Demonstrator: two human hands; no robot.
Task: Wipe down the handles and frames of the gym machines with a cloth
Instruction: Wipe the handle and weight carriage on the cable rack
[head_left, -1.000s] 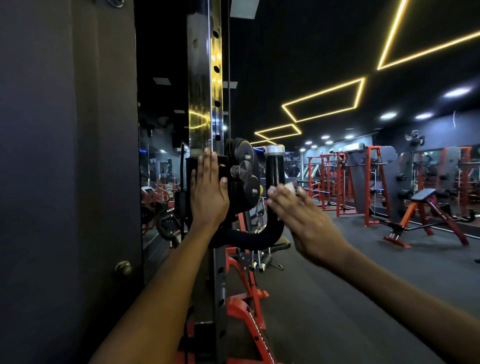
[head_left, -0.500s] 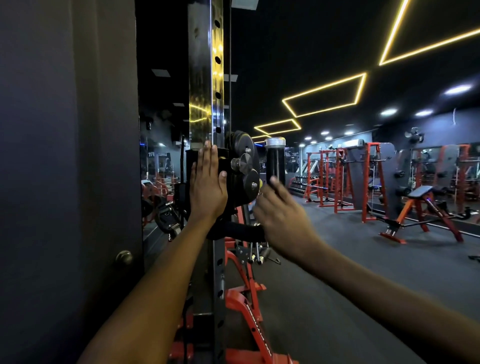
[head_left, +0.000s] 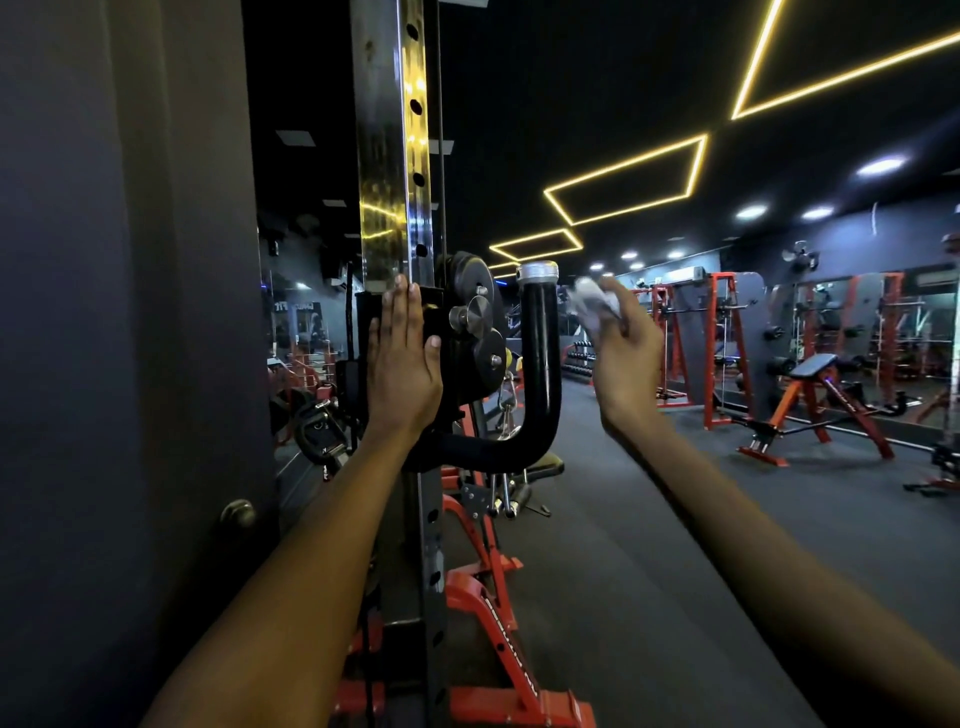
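Left hand: the left hand (head_left: 402, 358) lies flat with straight fingers pressed against the black carriage on the upright post (head_left: 397, 156); it clasps nothing; thumb spread toward the pulley discs (head_left: 475, 332)
Right hand: the right hand (head_left: 626, 353) is raised just right of the handle, fingers curled round a crumpled white cloth (head_left: 589, 301); the cloth is bunched at the fingertips
Cloth position: near the top of the handle, level with its silver cap (head_left: 537, 271); whether it touches the handle cannot be told
Handle: a black J-shaped handle (head_left: 540, 364) rises upright beside the pulley discs and curves at the bottom back toward the post
Post: chromed, with a row of holes down its side; yellow ceiling light reflects on it
Left side: a dark wall (head_left: 104, 312) with a round knob (head_left: 239, 513) low down
Background: an orange-framed incline bench (head_left: 815, 395) stands well apart at right; orange racks (head_left: 722, 332) line the far wall
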